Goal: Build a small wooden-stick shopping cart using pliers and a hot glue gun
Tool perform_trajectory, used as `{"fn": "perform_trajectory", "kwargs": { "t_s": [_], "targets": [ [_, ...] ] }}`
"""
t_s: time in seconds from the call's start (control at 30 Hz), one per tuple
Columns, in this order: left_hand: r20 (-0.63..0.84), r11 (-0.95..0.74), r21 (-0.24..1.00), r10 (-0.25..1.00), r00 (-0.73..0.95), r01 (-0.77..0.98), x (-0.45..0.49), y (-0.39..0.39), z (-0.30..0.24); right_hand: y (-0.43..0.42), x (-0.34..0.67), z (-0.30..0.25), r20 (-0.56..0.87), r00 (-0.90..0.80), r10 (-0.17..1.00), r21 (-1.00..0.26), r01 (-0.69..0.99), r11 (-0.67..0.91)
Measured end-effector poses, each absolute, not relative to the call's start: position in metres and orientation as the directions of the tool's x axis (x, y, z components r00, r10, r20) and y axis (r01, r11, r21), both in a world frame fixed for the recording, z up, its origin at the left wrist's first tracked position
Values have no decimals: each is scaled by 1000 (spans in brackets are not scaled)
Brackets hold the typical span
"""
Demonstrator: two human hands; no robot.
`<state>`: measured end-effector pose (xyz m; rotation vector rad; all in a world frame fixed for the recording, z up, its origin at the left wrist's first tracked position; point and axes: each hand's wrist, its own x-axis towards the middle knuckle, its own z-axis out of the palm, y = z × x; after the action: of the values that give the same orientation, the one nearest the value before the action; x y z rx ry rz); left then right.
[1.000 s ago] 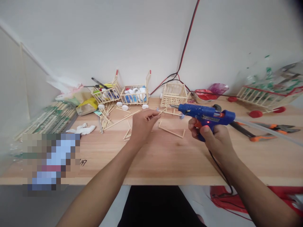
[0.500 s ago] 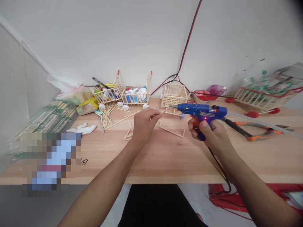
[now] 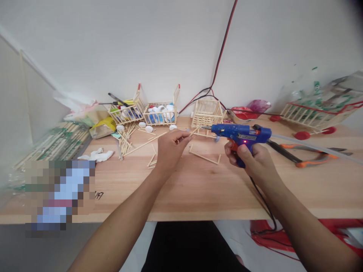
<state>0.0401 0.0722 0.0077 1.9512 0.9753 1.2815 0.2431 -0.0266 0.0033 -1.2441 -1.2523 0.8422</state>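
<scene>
My right hand (image 3: 248, 156) is wrapped round the handle of a blue glue gun (image 3: 235, 132), which has a lit red light and a clear glue stick (image 3: 306, 142) out of its back. The gun's nozzle points left, close to the tip of a thin wooden stick (image 3: 195, 131). Between thumb and fingers, my left hand (image 3: 172, 147) pinches this stick. Whether nozzle and stick touch, I cannot tell. Below them on the table lies a three-sided frame of glued sticks (image 3: 205, 155). More joined sticks (image 3: 152, 158) lie beside my left wrist.
Small stick-built carts stand along the wall: one with pens (image 3: 127, 109), one with bottle caps (image 3: 161, 113), a pale one (image 3: 208, 113), and a larger one with bottles (image 3: 309, 115). Pliers (image 3: 309, 158) lie at right. Bagged sticks (image 3: 56, 143) and a crumpled tissue (image 3: 98, 155) lie at left.
The view has shifted slightly. Both hands keep nearly the same pose, with the stick's tip still close to the glue gun's nozzle.
</scene>
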Motion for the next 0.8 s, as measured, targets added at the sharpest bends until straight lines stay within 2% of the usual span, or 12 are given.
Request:
{"fn": "perform_trajectory", "kwargs": {
  "t_s": [0.53, 0.8],
  "targets": [
    [486, -574, 773, 810, 329, 271, 41, 75, 4, -26, 247, 3, 256, 196, 946, -955, 202, 217],
    [438, -525, 815, 836, 331, 247, 41, 74, 7, -25, 249, -2, 208, 192, 959, -961, 221, 164]
  ]
}}
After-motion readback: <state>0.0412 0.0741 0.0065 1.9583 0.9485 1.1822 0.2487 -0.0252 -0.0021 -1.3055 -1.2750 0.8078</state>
